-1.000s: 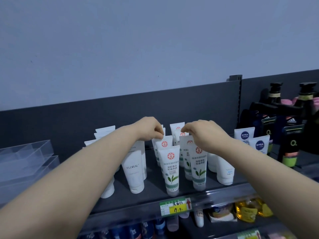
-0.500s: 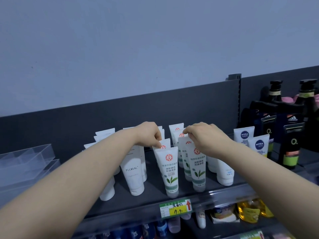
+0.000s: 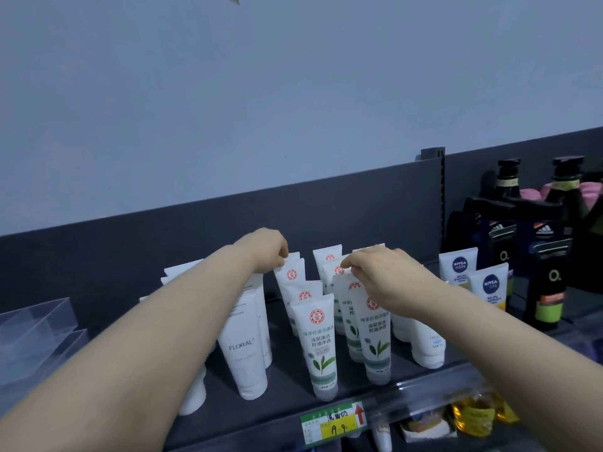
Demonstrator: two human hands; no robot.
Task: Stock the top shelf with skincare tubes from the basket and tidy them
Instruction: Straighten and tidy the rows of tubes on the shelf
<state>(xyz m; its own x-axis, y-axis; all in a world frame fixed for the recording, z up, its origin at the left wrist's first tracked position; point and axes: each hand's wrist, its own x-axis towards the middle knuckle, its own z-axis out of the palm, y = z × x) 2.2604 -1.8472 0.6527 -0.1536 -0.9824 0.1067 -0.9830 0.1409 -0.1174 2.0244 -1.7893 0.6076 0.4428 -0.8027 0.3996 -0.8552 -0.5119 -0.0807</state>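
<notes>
The left hand (image 3: 266, 251) pinches the top crimp of a left-row tube (image 3: 291, 278); the right hand (image 3: 385, 278) pinches a right-row tube (image 3: 334, 277). Each tube stands upright, directly below its closed grip.

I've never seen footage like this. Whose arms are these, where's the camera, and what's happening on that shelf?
No machine here: a person wears one camera on the head, looking down at their own bare arms. The left hand and right hand each pinch the top edge of a white plastic tube with a red seal, among rows standing on the dark grey shelf. Beside them stand plain white FLORAL tubes, blue-badged white Nivea tubes and dark pump bottles.
</notes>
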